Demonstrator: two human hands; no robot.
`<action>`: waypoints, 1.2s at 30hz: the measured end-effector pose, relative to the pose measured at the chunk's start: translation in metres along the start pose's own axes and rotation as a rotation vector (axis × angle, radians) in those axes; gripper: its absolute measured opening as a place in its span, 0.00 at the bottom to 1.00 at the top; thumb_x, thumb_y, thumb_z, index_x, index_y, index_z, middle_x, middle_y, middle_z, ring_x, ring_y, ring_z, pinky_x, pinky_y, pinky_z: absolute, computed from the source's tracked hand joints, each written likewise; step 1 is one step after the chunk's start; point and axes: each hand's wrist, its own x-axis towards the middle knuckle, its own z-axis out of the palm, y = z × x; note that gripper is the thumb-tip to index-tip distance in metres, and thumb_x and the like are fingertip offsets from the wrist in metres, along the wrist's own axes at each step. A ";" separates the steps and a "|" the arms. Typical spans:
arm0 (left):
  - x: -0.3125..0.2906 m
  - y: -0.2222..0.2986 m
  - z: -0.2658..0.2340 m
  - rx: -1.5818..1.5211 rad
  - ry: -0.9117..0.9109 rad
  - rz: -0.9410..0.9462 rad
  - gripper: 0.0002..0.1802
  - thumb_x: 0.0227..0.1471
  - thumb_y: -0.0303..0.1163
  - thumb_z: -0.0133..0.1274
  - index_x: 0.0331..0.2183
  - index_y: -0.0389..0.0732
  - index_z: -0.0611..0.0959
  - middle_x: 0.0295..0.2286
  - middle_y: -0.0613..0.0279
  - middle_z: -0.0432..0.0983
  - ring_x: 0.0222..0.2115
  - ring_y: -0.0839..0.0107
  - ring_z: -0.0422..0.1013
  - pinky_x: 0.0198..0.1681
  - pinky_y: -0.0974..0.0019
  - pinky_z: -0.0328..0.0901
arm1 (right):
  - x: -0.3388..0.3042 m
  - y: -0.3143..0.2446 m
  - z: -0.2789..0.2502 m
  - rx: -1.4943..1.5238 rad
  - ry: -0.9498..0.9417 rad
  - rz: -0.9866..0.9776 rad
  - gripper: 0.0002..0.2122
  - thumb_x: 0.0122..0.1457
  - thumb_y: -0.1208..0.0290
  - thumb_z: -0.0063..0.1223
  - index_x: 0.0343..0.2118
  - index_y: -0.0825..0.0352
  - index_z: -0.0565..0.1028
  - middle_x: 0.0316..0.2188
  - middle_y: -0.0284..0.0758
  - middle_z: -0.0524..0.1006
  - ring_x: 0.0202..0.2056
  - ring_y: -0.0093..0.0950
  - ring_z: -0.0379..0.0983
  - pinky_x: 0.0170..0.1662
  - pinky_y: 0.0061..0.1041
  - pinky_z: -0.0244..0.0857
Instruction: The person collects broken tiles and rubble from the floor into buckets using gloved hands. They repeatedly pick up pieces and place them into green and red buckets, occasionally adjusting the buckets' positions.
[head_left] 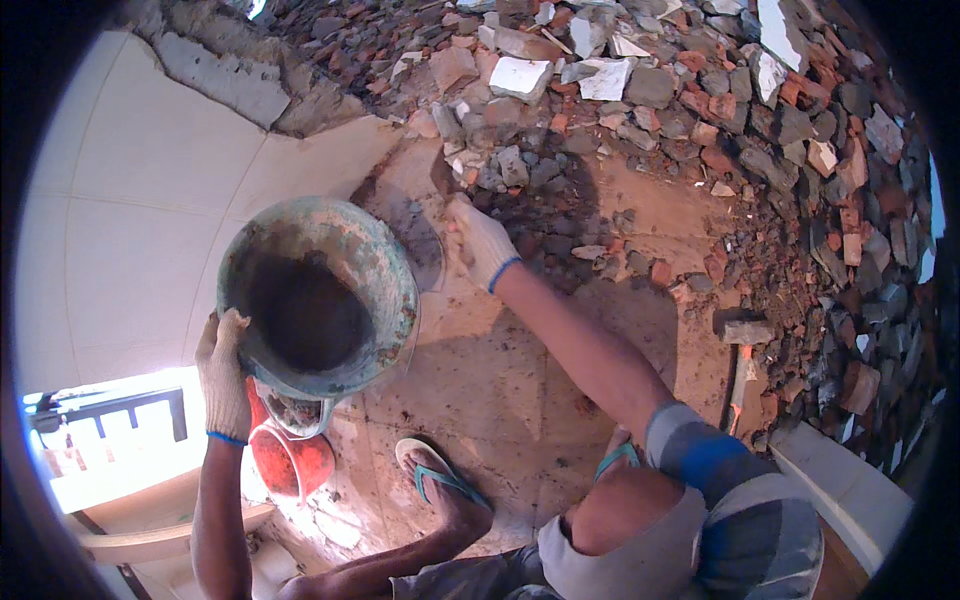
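Note:
A worn, green-grey round bucket [385, 250] with a dark, dirt-stained inside is tipped so its mouth faces up toward me. My left hand [225, 375], in a knitted glove with a blue cuff, is closed on the bucket's left rim. My right hand [482, 240], gloved alike, reaches forward to the right of the bucket, beside the near edge of the broken rubble [515, 165]. Its fingers are curled; what they hold, if anything, I cannot make out.
A large heap of broken brick and concrete [700, 110] spreads across the far side and right. A hammer [745, 335] lies on the dusty floor to the right. Red buckets [292, 462] stand below the green one. A pale wall [140, 210] rises on the left.

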 end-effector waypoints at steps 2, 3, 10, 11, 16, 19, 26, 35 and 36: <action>0.010 0.008 0.014 0.042 -0.049 0.036 0.22 0.67 0.46 0.60 0.49 0.36 0.85 0.36 0.68 0.77 0.38 0.77 0.71 0.42 0.68 0.69 | -0.031 0.004 -0.018 0.155 0.058 -0.085 0.14 0.72 0.55 0.63 0.32 0.56 0.75 0.25 0.26 0.72 0.19 0.21 0.65 0.20 0.26 0.56; 0.017 0.012 0.020 0.069 -0.072 0.073 0.22 0.66 0.46 0.61 0.48 0.35 0.85 0.36 0.68 0.77 0.38 0.77 0.71 0.43 0.67 0.69 | -0.049 0.003 -0.034 0.162 0.009 -0.076 0.12 0.74 0.55 0.61 0.35 0.55 0.76 0.26 0.26 0.72 0.20 0.21 0.66 0.20 0.25 0.57; 0.084 0.010 0.059 0.133 -0.162 0.201 0.26 0.63 0.47 0.62 0.48 0.31 0.88 0.39 0.63 0.83 0.40 0.72 0.74 0.48 0.63 0.69 | -0.167 -0.030 -0.131 0.520 0.078 -0.173 0.11 0.78 0.52 0.57 0.50 0.52 0.76 0.33 0.23 0.71 0.23 0.14 0.65 0.22 0.19 0.56; 0.094 0.004 0.065 0.149 -0.172 0.206 0.26 0.63 0.47 0.62 0.48 0.31 0.88 0.39 0.62 0.84 0.41 0.71 0.74 0.48 0.62 0.70 | -0.181 -0.031 -0.138 0.380 0.180 -0.313 0.12 0.79 0.51 0.55 0.50 0.54 0.76 0.34 0.22 0.72 0.23 0.14 0.65 0.21 0.18 0.56; 0.125 -0.023 0.100 0.206 -0.150 0.250 0.29 0.60 0.50 0.63 0.47 0.31 0.89 0.36 0.53 0.87 0.39 0.67 0.78 0.47 0.60 0.72 | -0.244 -0.025 -0.149 0.295 0.022 -0.219 0.14 0.79 0.50 0.54 0.51 0.55 0.74 0.31 0.23 0.71 0.21 0.12 0.62 0.20 0.17 0.56; 0.133 -0.019 0.113 0.202 -0.143 0.337 0.30 0.59 0.51 0.63 0.47 0.31 0.89 0.37 0.49 0.88 0.39 0.65 0.79 0.47 0.58 0.72 | -0.241 0.023 -0.119 -0.253 0.020 -0.008 0.14 0.78 0.50 0.55 0.53 0.55 0.75 0.31 0.24 0.72 0.22 0.13 0.64 0.20 0.19 0.60; 0.135 -0.007 0.121 0.318 -0.188 0.390 0.32 0.60 0.54 0.62 0.47 0.32 0.89 0.39 0.39 0.89 0.44 0.51 0.84 0.52 0.52 0.73 | -0.221 0.084 -0.105 -0.169 -0.091 0.484 0.14 0.78 0.52 0.55 0.53 0.57 0.77 0.34 0.26 0.76 0.23 0.15 0.69 0.22 0.20 0.66; 0.137 -0.016 0.117 0.311 -0.303 0.399 0.33 0.62 0.54 0.62 0.50 0.31 0.87 0.40 0.51 0.89 0.44 0.63 0.81 0.52 0.59 0.72 | -0.266 -0.028 -0.201 0.299 0.080 -0.221 0.16 0.81 0.54 0.47 0.61 0.58 0.74 0.32 0.25 0.75 0.20 0.12 0.65 0.17 0.15 0.58; 0.137 -0.015 0.118 0.305 -0.306 0.401 0.33 0.61 0.54 0.62 0.50 0.31 0.87 0.40 0.48 0.89 0.44 0.61 0.82 0.52 0.57 0.72 | -0.273 -0.027 -0.198 0.287 0.082 -0.259 0.19 0.78 0.49 0.54 0.58 0.58 0.75 0.32 0.28 0.78 0.19 0.17 0.66 0.19 0.19 0.63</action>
